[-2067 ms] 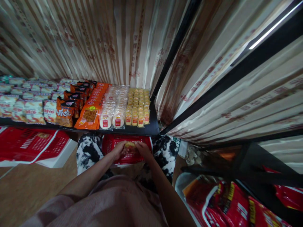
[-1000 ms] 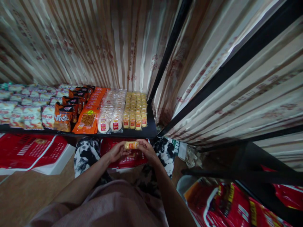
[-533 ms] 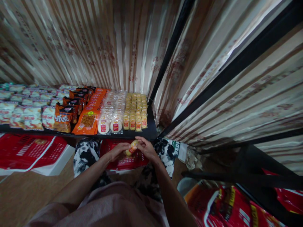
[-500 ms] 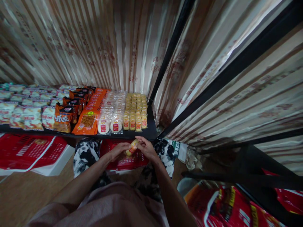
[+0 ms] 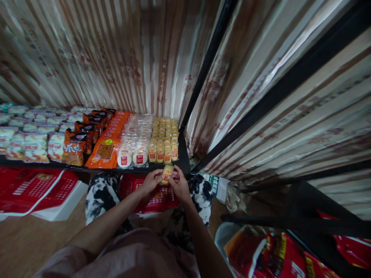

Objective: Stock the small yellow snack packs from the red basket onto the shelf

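Between both hands I hold a small yellow snack packet (image 5: 167,172) with a red label, close to the front edge of the black shelf (image 5: 182,154). My left hand (image 5: 152,180) pinches its left side, and my right hand (image 5: 179,183) grips its lower right. Just beyond the hands stand rows of similar yellow packets (image 5: 160,150). To their left lie clear packs of round white crackers (image 5: 140,155) with red labels. Under my hands, between the knees, is a red basket (image 5: 149,199) with a slotted wall.
Farther left on the shelf are flat orange bags (image 5: 108,148), black-and-orange snack bags (image 5: 74,146) and white packets (image 5: 35,146). A red bag (image 5: 34,189) sits below. Black poles (image 5: 207,65) slant before the striped curtain (image 5: 130,58). Red packages (image 5: 285,251) lie at lower right.
The yellow packet has been turned from tilted to nearly upright and raised slightly toward the shelf edge. Both hands moved with it, and the view shifted a little.
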A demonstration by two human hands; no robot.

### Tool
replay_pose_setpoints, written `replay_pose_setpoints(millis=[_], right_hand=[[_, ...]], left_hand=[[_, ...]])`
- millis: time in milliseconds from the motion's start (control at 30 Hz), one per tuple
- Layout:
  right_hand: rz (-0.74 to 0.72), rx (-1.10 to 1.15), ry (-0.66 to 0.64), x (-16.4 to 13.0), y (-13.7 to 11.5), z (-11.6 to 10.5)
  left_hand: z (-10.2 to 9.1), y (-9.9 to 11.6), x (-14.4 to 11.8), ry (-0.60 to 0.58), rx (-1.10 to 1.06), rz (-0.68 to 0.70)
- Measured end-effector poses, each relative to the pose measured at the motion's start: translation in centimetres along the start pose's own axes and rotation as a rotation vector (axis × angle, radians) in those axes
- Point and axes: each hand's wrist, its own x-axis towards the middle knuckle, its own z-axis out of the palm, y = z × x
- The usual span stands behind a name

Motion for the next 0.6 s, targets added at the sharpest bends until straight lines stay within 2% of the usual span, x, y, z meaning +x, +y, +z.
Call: replay_pose_setpoints(millis=[133,267,367,467,600], right_hand=[[-0.015,-0.019,0.030,0.4,0.6,-0.2],[-0.030,-0.071,0.101,1.2,1.0,-0.3],[-0.078,-0.130,0.174,2.0,1.2,-0.5],[-0.163,-0.237,0.270,3.0,1.0,-0.6],[-0.208,-0.370,0.323,4.1,0.8,-0.8]], left_hand=[[0.7,-0.2,1.1,0.034,0.079,0.079],[1.2,0.0,1.8,0.037,0.257,0.213],[1.1,0.3,1.8,0.064,0.517,0.400],[0.7,0.4,1.8,0.147,0.821,0.625],[0.2,0.3,2.3,0.203,1.084,0.849]])
